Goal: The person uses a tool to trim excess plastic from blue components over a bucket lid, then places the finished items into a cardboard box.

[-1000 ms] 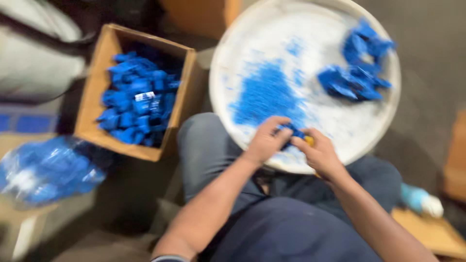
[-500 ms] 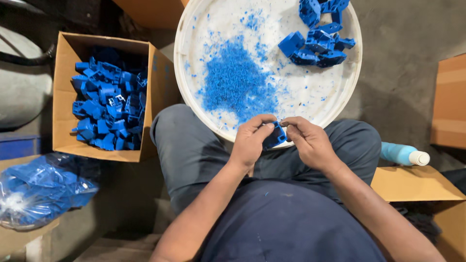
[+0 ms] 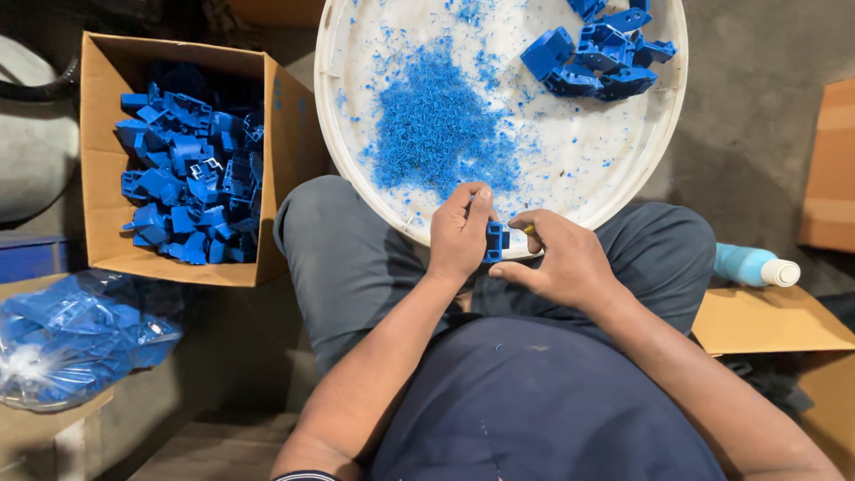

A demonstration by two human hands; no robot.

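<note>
Between my fingers sits a smooth, matt blue plastic part. The white plastic tray looks scuffed and dusted with blue shavings. The cardboard box is matt, rough-edged brown paperboard.

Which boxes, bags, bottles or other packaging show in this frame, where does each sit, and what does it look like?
Cardboard box: upper left, open, brown, full of blue plastic parts.
Clear plastic bag: lower left, crumpled, holding blue parts.
Bottle: right, lying on its side, light blue with a white cap.
Flat cardboard: right, under the bottle, brown.
Another cardboard box: right edge, brown, cut off by the frame.
No signs or screens.
</note>
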